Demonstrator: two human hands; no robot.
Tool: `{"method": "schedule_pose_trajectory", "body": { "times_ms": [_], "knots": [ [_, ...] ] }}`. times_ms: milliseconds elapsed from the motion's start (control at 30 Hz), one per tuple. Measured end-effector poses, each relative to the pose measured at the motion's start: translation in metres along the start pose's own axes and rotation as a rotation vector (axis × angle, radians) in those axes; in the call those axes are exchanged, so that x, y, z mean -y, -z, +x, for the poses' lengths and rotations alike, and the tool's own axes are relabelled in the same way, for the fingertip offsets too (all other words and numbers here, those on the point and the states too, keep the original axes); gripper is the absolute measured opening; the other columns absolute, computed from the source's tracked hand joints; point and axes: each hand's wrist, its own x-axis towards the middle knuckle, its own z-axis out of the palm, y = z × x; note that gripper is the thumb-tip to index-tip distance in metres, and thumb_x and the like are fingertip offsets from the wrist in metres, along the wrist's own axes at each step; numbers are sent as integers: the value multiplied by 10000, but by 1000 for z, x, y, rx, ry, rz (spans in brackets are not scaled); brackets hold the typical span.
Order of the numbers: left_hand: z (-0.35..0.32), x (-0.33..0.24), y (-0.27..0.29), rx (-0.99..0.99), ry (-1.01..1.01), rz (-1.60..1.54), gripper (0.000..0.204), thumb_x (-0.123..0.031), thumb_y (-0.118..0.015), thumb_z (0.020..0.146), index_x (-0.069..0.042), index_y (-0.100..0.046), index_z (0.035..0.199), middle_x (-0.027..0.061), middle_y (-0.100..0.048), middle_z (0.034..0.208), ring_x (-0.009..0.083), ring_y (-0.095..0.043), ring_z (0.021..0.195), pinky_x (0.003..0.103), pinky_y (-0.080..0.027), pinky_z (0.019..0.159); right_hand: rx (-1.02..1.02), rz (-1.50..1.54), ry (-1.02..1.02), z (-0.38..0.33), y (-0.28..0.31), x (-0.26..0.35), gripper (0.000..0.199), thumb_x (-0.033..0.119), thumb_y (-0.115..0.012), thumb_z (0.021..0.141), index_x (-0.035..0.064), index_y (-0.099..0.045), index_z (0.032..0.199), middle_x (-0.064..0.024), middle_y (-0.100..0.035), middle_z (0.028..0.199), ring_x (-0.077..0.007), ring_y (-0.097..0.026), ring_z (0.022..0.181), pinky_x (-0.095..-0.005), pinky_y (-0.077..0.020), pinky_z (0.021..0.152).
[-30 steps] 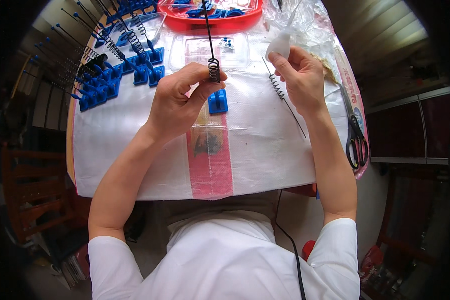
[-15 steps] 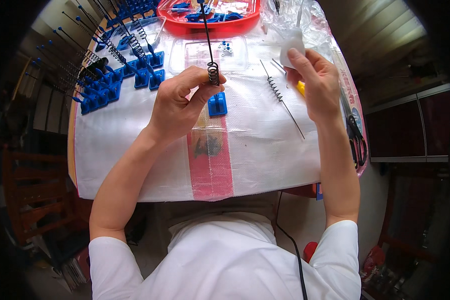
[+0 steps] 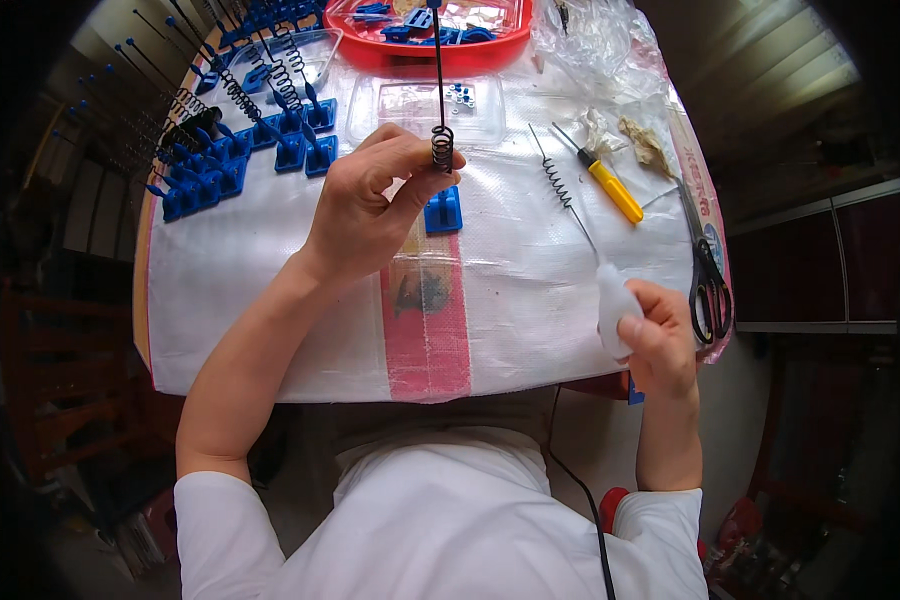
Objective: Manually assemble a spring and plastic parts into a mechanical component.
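My left hand pinches a black coil spring at the middle of the table. From the coil a straight black rod rises, with a small blue tip at its top end. Just below these fingers is a blue square base; whether it joins the spring is hidden. Near the table's right front, my right hand is closed round a white squeeze bottle with a long thin nozzle, tilted upward. Beyond the nozzle lies a loose spring wire with straight ends.
A yellow-handled screwdriver and black-handled scissors lie at the right. Blue bases with springs crowd the left. At the back stand a red tray of blue parts, a clear plastic lid and crumpled clear plastic.
My right hand has brought the bottle down toward the table's near edge and turned it, uncovering the screwdriver. The left hand keeps its hold on the spring, almost in the same place.
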Motion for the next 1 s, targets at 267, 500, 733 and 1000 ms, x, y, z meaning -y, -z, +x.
{"method": "schedule_pose_trajectory", "body": {
  "times_ms": [267,500,733,1000],
  "knots": [
    [0,0,-1,-4,17,-16,103,-11,-666,914,0,-692,1013,67,-705,912,154,-623,891,272,-505,778,156,-87,-150,3,-12,3,174,169,-666,855,-3,-638,847,41,-550,696,-19,-446,596,-205,-330,519],
    [0,1,-2,-34,15,-14,141,-64,-715,883,-32,-722,1021,45,-718,872,170,-608,840,290,-507,742,204,-106,-160,16,-22,3,173,163,-670,865,-9,-654,875,51,-549,710,-24,-446,610,-211,-331,528],
    [0,1,-1,-40,7,-11,142,-49,-715,879,-35,-721,1020,44,-719,870,172,-608,841,292,-508,743,197,-129,-181,21,-24,-1,189,178,-670,870,-9,-662,899,45,-566,722,-21,-469,613,-205,-354,526],
    [1,2,-1,-38,-1,-12,142,-42,-716,875,-36,-719,1017,42,-718,869,168,-605,839,289,-508,736,207,-140,-182,24,-25,0,186,174,-665,874,-9,-663,911,50,-558,715,-18,-468,610,-205,-356,527]
  ]
}}
